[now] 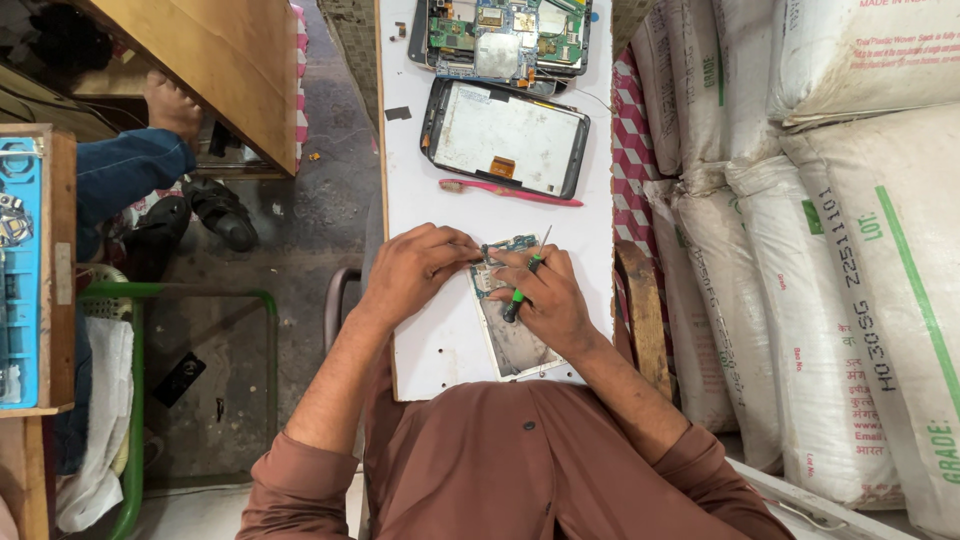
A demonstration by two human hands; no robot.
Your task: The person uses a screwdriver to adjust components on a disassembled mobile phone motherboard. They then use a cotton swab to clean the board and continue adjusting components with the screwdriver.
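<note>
Several white woven sacks (850, 230) are stacked at the right (at least six show, some cut by the frame). One narrow white table (440, 340) runs up the middle. On it lie three opened devices: one tablet shell (505, 137) with a pale inner panel, one exposed circuit assembly (500, 35) at the top edge, and one small opened device (510, 330) nearest the person. One pink toothbrush (510, 192) lies just below the tablet shell.

The small opened device lies tilted on the table's near end, its upper part under both hands, its lower part bare. The left hand (415, 270) is curled, fingertips pressing on the device's top left corner. The right hand (548, 298) is closed around one green-and-black screwdriver (522, 290), and rests on the device's right side; the screwdriver's thin tip points up past the fingers.
</note>
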